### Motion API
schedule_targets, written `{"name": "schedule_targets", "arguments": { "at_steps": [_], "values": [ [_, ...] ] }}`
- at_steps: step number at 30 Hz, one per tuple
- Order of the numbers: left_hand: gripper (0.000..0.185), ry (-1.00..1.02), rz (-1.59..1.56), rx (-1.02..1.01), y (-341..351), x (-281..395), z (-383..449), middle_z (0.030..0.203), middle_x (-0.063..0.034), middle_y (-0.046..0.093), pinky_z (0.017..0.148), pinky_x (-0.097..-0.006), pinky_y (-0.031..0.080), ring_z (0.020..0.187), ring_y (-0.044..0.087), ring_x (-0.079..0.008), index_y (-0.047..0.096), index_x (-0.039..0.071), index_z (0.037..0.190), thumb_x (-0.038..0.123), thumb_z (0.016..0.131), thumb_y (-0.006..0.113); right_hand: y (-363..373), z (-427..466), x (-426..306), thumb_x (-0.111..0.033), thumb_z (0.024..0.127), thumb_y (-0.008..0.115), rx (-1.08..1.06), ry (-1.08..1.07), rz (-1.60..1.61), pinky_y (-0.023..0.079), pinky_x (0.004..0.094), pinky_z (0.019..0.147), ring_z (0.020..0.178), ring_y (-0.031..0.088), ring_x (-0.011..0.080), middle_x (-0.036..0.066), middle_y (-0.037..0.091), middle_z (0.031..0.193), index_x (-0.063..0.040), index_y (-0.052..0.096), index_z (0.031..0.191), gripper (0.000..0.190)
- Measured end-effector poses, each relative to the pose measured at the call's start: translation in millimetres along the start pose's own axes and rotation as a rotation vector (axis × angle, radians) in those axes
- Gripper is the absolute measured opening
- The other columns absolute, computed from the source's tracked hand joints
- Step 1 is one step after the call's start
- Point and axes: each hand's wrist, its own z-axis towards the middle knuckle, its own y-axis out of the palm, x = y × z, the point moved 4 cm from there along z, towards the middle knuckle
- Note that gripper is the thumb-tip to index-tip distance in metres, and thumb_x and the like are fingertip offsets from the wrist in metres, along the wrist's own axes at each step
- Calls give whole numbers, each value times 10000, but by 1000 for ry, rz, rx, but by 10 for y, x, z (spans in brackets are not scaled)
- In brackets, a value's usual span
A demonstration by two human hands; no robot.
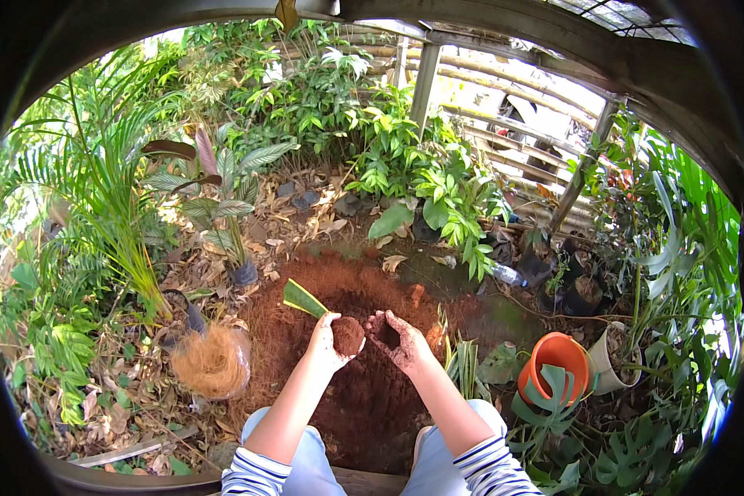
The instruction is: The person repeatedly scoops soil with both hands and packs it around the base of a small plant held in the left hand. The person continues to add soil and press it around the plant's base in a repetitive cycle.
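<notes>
Over a heap of reddish-brown growing medium [372, 397], my left hand [327, 343] cups a rounded clump of that medium [348, 336]. A cut snake plant leaf piece [304, 299], green with yellow edges, sticks out at the upper left of this hand; how it joins the clump is hidden. My right hand [403, 344] is beside it on the right, palm turned inward and fingers curved, with dark medium on the palm and fingers. A narrow gap shows between the two hands.
Tan coir fiber [204, 366] in clear plastic lies at left, near a palm [155, 297]. Snake plant leaves [465, 366] stand right of my right arm. Further right are an orange bucket [539, 353], a pale pot [611, 378] and a plastic bottle [508, 275]. A bamboo fence stands behind.
</notes>
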Motion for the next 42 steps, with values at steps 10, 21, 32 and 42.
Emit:
{"name": "schedule_targets", "arguments": {
  "at_steps": [10, 21, 32, 42],
  "values": [
    [334, 32, -51, -148, 151, 11, -93, 831, -128, 614, 716, -467, 522, 776, 620, -300, 566, 17, 885, 334, 781, 578, 59, -65, -78, -80, 892, 545, 90, -108, -44, 501, 372, 874, 944, 616, 249, 116, 632, 1006, 6, 575, 1070, 200],
    [484, 104, 54, -568, 404, 86, -205, 1211, -196, 529, 934, -491, 443, 1114, 523, -356, 467, -35, 1203, 366, 931, 449, -109, 55, -138, -37, 892, 519, 101, -182, 72, 480, 371, 891, 953, 589, 246, 123, 603, 1017, 22, 538, 1081, 198],
    [313, 231, 109, -434, 399, 47, -229, 935, -149, 634, 810, -401, 511, 872, 626, -282, 584, 11, 910, 321, 893, 550, -88, 59, -98, -17, 897, 496, 120, -168, 98, 492, 384, 898, 975, 586, 263, 140, 594, 1051, 16, 537, 1091, 201],
    [452, 113, 138, -433, 386, -71, -175, 917, -178, 640, 769, -402, 535, 836, 640, -306, 588, -10, 898, 427, 905, 474, 77, -45, -198, -373, 922, 420, 108, -247, 90, 388, 383, 948, 1080, 553, 251, 107, 601, 1144, -60, 572, 1131, 406]
  ]
}}
